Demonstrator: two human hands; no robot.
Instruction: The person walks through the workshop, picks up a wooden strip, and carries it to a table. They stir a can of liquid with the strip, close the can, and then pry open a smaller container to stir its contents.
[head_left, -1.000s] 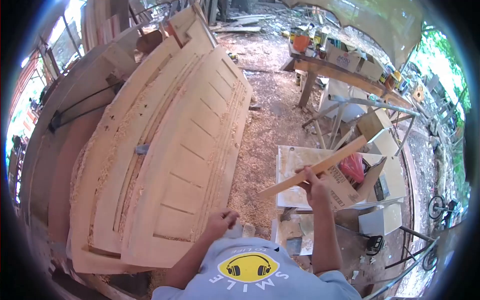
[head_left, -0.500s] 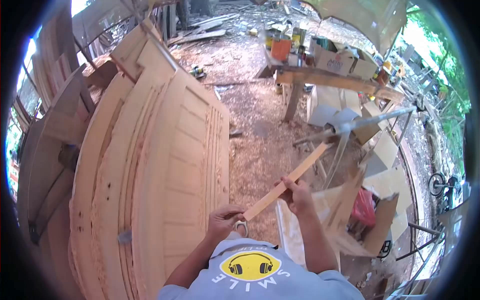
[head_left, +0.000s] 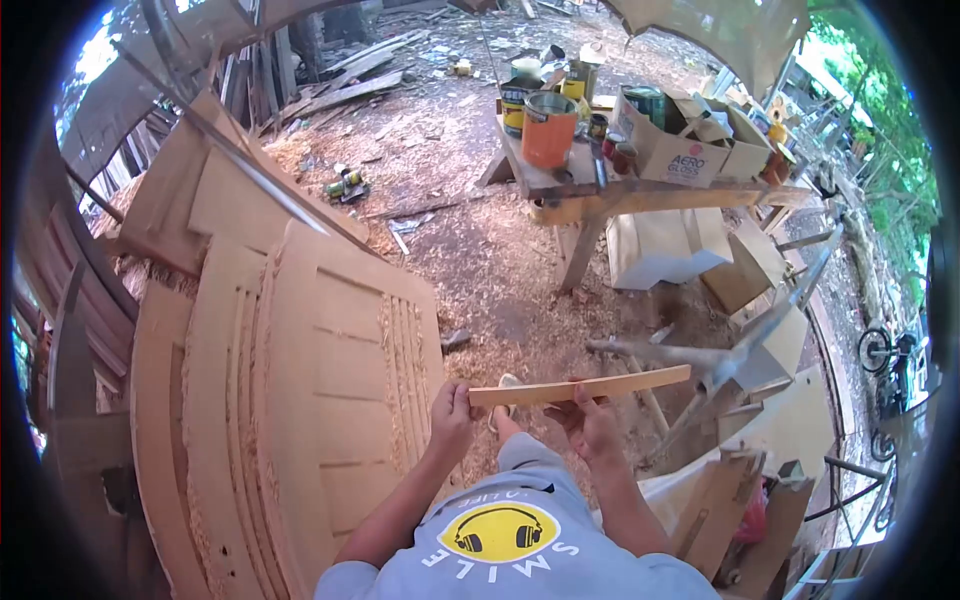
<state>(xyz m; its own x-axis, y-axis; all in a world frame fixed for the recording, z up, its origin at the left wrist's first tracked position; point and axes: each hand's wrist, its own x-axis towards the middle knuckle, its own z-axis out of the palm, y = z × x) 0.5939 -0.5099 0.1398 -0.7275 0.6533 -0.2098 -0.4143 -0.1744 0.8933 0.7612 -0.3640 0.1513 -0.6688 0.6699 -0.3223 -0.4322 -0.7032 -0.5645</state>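
Wooden slat (head_left: 630,381) held level before the body, above the shavings-strewn ground (head_left: 480,260). Its left end is pinched by the left hand (head_left: 452,412), and its middle is grasped from below by the right hand (head_left: 590,428). The unsupported end could be knocked against the nearby metal stand (head_left: 690,355) and twisted loose.

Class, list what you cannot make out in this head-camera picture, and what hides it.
All in the head view:
- tins: labels too small to read.
- foot: partly hidden behind the wooden strip.
- door panel: near end cut off by the lens edge.
- metal frame: blurred.
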